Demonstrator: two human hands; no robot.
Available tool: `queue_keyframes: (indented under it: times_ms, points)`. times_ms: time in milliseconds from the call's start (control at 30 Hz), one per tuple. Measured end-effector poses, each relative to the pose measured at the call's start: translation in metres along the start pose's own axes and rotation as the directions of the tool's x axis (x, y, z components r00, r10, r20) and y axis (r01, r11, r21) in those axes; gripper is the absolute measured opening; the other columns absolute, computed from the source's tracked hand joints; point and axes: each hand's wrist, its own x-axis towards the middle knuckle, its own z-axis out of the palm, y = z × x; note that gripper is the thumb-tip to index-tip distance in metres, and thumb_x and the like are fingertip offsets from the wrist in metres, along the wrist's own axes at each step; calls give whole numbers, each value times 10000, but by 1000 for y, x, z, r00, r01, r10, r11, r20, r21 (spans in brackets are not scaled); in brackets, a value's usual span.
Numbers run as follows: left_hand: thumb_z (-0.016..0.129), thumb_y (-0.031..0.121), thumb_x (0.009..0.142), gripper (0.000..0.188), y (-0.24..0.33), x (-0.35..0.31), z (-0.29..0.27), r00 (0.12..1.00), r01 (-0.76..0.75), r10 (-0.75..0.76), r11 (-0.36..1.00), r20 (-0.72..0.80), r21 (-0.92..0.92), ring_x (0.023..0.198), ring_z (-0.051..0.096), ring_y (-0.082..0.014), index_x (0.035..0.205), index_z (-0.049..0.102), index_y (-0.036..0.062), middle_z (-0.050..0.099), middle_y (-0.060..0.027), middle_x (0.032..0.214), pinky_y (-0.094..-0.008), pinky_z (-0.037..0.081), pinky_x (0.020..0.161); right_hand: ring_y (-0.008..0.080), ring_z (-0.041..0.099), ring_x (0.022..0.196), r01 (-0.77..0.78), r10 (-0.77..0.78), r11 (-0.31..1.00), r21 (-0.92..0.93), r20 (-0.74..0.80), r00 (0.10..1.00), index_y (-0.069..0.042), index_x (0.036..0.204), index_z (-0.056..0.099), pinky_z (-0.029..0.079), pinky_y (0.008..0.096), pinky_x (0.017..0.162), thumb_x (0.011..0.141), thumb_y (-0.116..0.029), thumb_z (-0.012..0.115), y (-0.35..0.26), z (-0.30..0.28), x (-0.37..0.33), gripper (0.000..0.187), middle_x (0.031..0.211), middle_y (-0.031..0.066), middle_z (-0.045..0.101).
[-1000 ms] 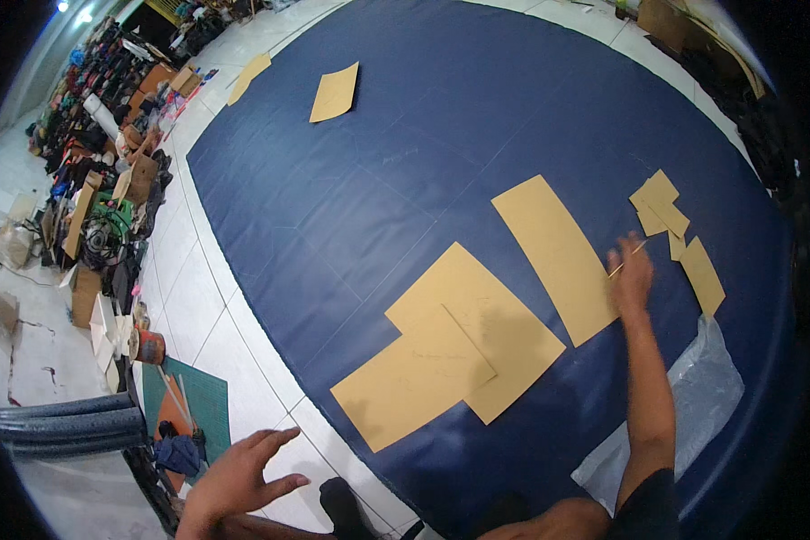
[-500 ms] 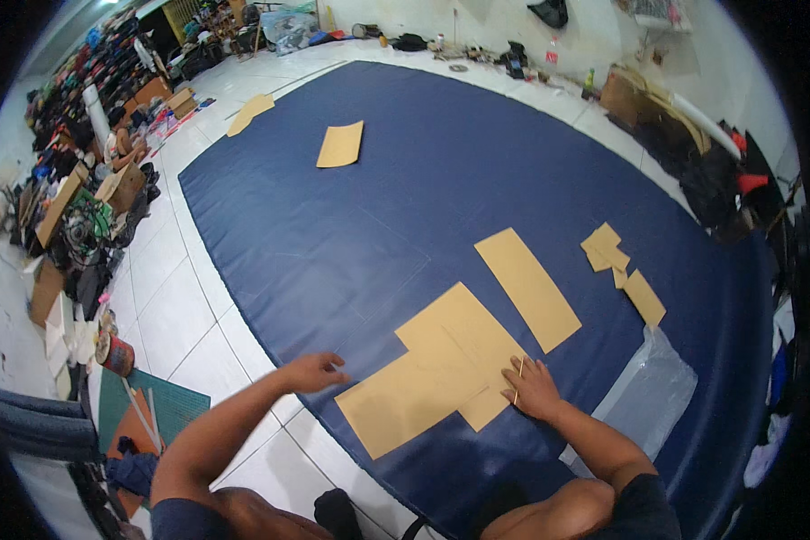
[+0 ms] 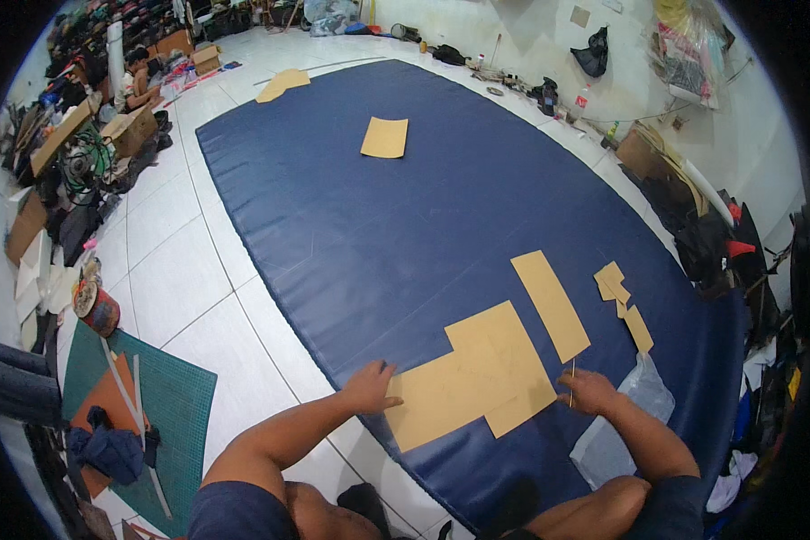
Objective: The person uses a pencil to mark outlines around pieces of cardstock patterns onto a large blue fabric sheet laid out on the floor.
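The right forearm hides part of the plastic sheet. The left rim cuts off the dark roll. The thin stick in the right hand is too small to identify.

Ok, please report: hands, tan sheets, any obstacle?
Left hand open, at left edge of overlapping tan sheets. Right hand holds thin stick. Translucent plastic under right forearm, off those sheets.

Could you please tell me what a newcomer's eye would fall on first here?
Probably the broad dark blue sheet, spread over white floor tiles. On its near part, overlapping tan pieces lie between the left hand and the right hand, which holds a thin stick.
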Motion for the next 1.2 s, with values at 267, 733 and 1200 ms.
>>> queue_keyframes:
  times_ms: [267,733,1200]
  points:
    - [799,589,708,964,28,5,-6,998,60,-61,998,29,30,1177,491,-414,1392,421,25,489,-236,1240,-516,436,986,377,621,1109,44,-41,992,121,-29,999,-87,1234,601,500,489,932,934,-350,640,-73,-50,1,401,1165,198,642]
    - [701,174,854,299,-8,30,8,988,105,-54,923,144,-371,832,647,-300,1111,619,44,657,-150,889,-408,506,753,395,597,1140,-132,46,965,226,349,936,-72,1268,587,471,502,959,950,-363,617,-15,82,-53,432,1187,200,641]
    - [609,45,910,223,-21,-14,-4,907,405,-283,383,312,-830,769,674,-194,1102,501,10,651,-119,945,-323,587,648,394,616,1104,-3,-73,957,291,252,965,-74,1237,612,478,500,934,947,-392,612,-23,77,-37,430,1141,205,662]
